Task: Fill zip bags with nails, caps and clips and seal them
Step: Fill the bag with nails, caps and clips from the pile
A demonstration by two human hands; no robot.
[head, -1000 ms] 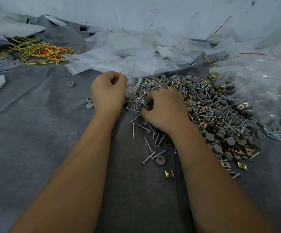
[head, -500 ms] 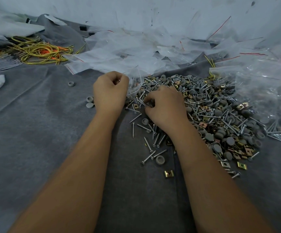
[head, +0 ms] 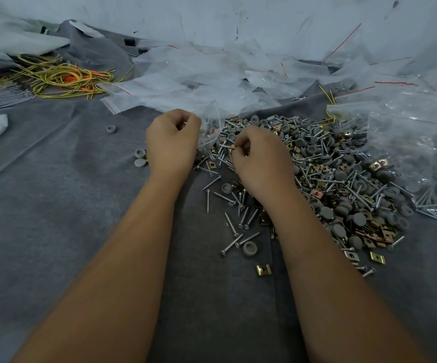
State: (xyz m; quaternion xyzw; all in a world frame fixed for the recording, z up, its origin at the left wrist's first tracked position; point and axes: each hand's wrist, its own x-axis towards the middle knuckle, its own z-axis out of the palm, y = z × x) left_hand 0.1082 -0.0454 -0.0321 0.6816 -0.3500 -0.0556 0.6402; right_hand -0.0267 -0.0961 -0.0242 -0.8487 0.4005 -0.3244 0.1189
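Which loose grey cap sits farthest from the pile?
The grey cap alone on the grey cloth, up-left of the left hand. The two caps by that wrist lie closer in.

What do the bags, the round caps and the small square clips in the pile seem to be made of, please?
The bags look like thin clear plastic film: see-through, crinkled, glossy, with a red line along the top. The round caps seem to be matte grey plastic or rubber; the look leaves that open. The square clips appear to be bent sheet metal with a shiny yellowish, brass-like plating.
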